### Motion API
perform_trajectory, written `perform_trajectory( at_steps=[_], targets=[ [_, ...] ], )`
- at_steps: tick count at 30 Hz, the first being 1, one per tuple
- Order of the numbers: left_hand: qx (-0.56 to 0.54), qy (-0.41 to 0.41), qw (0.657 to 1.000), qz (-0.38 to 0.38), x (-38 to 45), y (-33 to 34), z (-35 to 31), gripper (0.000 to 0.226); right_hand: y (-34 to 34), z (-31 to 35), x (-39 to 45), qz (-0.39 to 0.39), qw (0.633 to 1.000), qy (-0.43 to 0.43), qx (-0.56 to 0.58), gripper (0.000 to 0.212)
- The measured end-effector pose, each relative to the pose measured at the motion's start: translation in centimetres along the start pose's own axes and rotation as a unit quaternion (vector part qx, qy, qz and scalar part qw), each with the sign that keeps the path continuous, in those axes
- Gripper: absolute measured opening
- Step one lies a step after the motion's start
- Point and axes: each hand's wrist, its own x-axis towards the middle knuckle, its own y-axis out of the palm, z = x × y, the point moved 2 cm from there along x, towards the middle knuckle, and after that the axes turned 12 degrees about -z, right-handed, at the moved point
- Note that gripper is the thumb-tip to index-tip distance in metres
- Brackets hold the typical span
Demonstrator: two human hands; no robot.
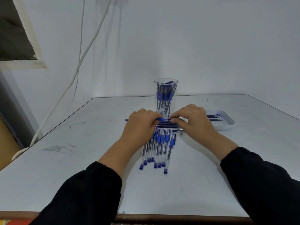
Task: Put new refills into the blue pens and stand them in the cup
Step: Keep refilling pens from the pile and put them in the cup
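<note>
Cup [165, 95] and tray [227, 123] block the far side; table [81, 159] left lies open.

The pale grey surface [81, 176] is scuffed with dark marks. A clear cup [165, 96] full of blue pens stands near its far edge. A row of blue pens [159, 150] lies side by side nearer the middle, loose refills [168, 125] crosswise beyond them. A white tray [227, 125] holding more refills sits to the right.

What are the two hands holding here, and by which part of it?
One blue pen, held level over the table in front of the cup. The left hand pinches its blue grip sleeve; the right hand pinches the part beyond it.
</note>
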Motion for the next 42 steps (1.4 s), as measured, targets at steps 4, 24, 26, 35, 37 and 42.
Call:
perform_trajectory(
  at_steps=[4, 24, 26, 35, 37, 42],
  targets=[
    [0.026, -0.033, 0.999, -0.023, 0.1, -0.4, 1.1, 0.026, -0.4, -1.2, 0.2, 0.013, 0.998, 0.041, -0.042, 0.013],
    [0.081, -0.096, 0.991, -0.044, 0.6, -0.7, 2.8, 0.025, 1.8, -2.0, 0.8, 0.135, 0.960, 0.126, -0.209, 0.019],
    [0.080, -0.095, 0.991, -0.043, 0.6, -0.7, 2.7, 0.025, 2.0, -2.0, 0.9, 0.145, 0.958, 0.134, -0.207, 0.020],
    [0.079, -0.089, 0.992, -0.037, 0.6, -0.5, 2.8, 0.026, 2.3, -1.8, 1.0, 0.154, 0.959, 0.143, -0.190, 0.022],
    [0.081, -0.089, 0.992, -0.034, 0.6, -0.5, 2.7, 0.026, 2.3, -1.8, 1.0, 0.156, 0.959, 0.142, -0.190, 0.022],
    [0.076, -0.091, 0.992, -0.035, 0.6, -0.5, 2.7, 0.026, 2.1, -1.8, 1.0, 0.153, 0.960, 0.145, -0.184, 0.021]
  ],
)
